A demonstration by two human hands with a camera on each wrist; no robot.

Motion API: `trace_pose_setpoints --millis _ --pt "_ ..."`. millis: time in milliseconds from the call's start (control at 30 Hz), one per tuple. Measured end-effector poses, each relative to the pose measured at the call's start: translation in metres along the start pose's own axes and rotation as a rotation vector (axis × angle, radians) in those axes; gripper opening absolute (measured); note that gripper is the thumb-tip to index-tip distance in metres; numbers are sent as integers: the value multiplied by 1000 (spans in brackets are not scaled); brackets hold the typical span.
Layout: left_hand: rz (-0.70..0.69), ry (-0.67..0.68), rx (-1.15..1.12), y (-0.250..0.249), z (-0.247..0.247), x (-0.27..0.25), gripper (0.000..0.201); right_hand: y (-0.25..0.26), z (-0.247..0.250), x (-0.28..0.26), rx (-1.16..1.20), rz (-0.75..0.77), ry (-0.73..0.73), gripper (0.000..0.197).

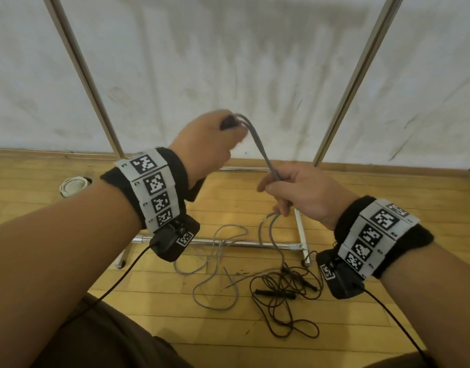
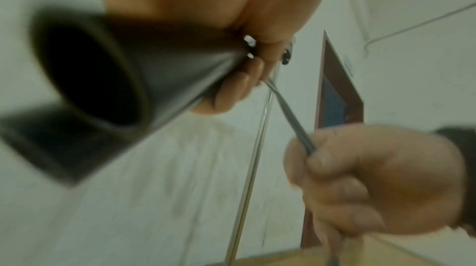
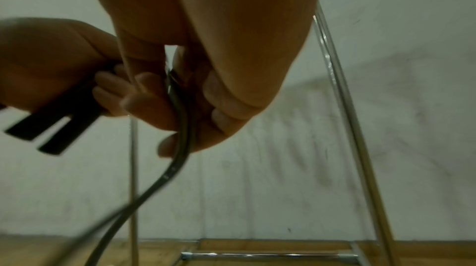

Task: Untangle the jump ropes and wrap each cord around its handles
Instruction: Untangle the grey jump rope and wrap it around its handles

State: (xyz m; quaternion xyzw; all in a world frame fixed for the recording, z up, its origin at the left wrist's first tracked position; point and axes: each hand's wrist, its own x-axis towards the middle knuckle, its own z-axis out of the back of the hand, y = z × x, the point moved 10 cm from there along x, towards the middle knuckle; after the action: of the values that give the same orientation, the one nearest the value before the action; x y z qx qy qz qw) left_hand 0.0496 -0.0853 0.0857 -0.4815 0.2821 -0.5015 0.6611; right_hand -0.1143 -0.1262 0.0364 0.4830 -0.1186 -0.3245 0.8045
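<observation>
Left hand (image 1: 206,144): raised above the floor, fingers curled round two black handles (image 3: 54,127) held side by side, their butt ends pointing back past the wrist. The wrist views showed both handles together in this one fist.

Right hand (image 1: 302,192): lower and to the right of the left, closed in a fist round the grey cord (image 1: 257,140). Two strands of this cord ran taut from the top of the handles down into the fist, then left it below and dropped to the floor.

Grey cord, remainder: lay in loose open loops on the wooden floor (image 1: 42,187), crossing the lower bar of the metal rack (image 1: 241,244) and reaching toward the near side.

Black jump rope (image 1: 284,293): lay on the floor to the right of the grey loops, piled in overlapping coils with its slim black handles among them; touched by neither hand. One grey end appeared to run in at the edge of the black coils; whether the two ropes were knotted there could not be told.

Metal rack: chrome uprights rose on either side of the hands, against a white cloth backdrop (image 1: 241,62).

White coiled object (image 1: 73,185): on the floor at far left, too small to identify.
</observation>
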Motion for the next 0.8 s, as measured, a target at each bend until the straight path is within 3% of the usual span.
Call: trace_pose_setpoints --millis 133,200,300,400,467,533,567,700,800 --pt "-87 -198 -142 -13 30 2 16 0 26 -2 -86 -11 -63 15" --pt "-127 -273 -193 -17 43 1 11 11 47 -4 -275 13 -142 20" --pt "-144 -362 -228 -16 60 1 9 39 85 -19 -456 122 -388 29" --pt "-128 -401 -302 -10 67 2 9 86 114 -54 -526 352 -713 26" --pt "-105 -385 -384 -4 64 4 8 110 115 -72 -561 491 -814 23" --pt "-64 -358 -463 2 56 5 8 110 103 -66 -602 486 -733 19" --pt "-45 -338 -495 6 51 5 7 99 95 -56 -614 412 -632 18" --pt "-23 -229 -474 8 30 3 7 18 46 -19 -768 -6 -74 23" --pt "-43 -107 -378 -1 6 -3 7 -18 12 -18 -781 -114 239 36"
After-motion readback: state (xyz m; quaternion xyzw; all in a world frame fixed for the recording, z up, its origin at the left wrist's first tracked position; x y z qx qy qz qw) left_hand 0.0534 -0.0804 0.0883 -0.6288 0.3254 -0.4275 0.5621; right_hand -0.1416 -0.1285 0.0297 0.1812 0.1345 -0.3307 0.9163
